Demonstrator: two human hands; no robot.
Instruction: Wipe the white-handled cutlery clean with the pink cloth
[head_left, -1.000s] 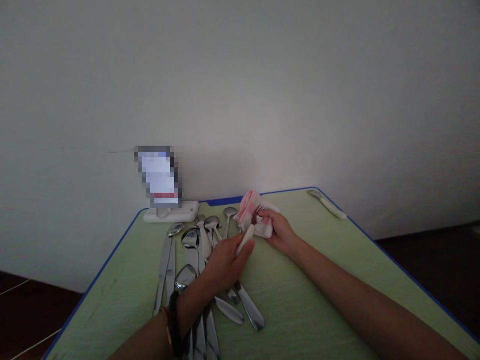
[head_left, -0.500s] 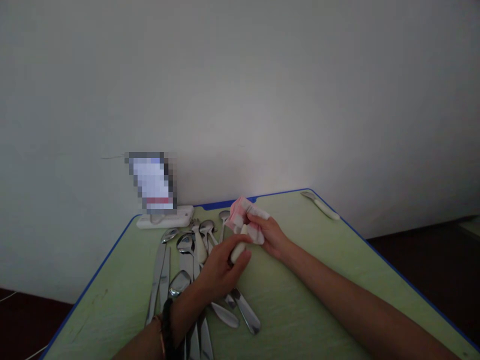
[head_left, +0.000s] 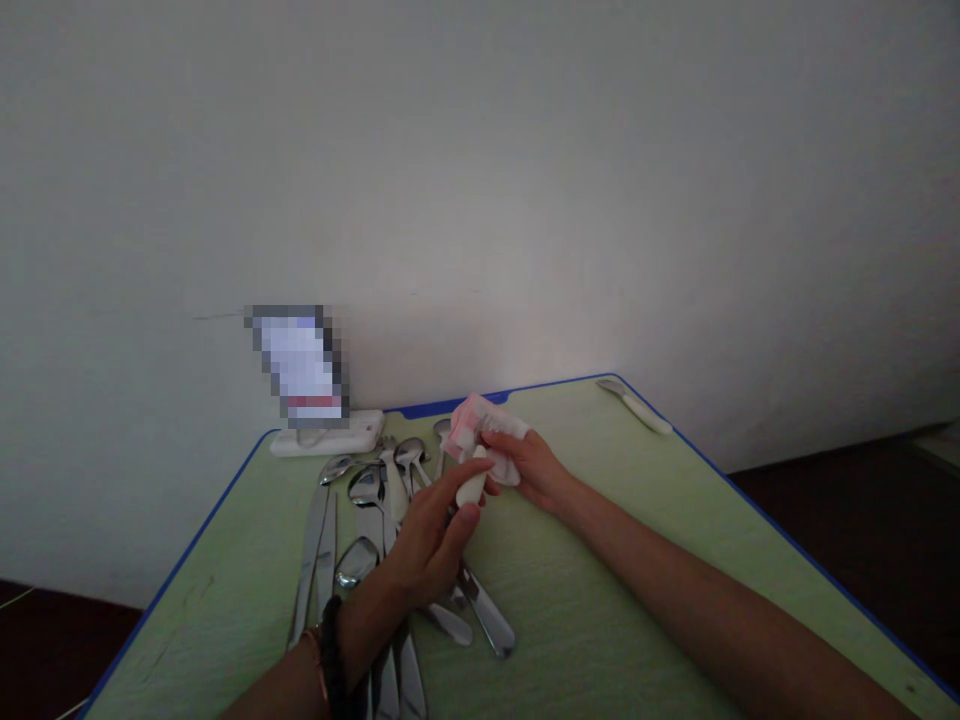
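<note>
Just left of the table's middle, my left hand (head_left: 431,530) is closed round the thick white handle of a utensil (head_left: 471,489). Its metal end is hidden, so its kind does not show. My right hand (head_left: 541,470) pinches a pink-and-white cloth (head_left: 466,422) around the far end of that utensil. Beneath and left of my left hand lies a loose heap of cutlery: several spoons (head_left: 365,486), a white-handled fork (head_left: 394,485) and table knives (head_left: 325,560). My left forearm covers part of the heap.
A pixelated screen (head_left: 300,365) stands at the back left behind a white power strip (head_left: 330,437). At the far right corner lies another white-handled utensil (head_left: 637,405). The green table (head_left: 600,580) has a blue edge and meets a pale wall (head_left: 480,200).
My left hand has shifted its grip, and the white handle now points slightly differently between thumb and fingers. The cloth and right hand have moved slightly left in the view, which itself has shifted.
</note>
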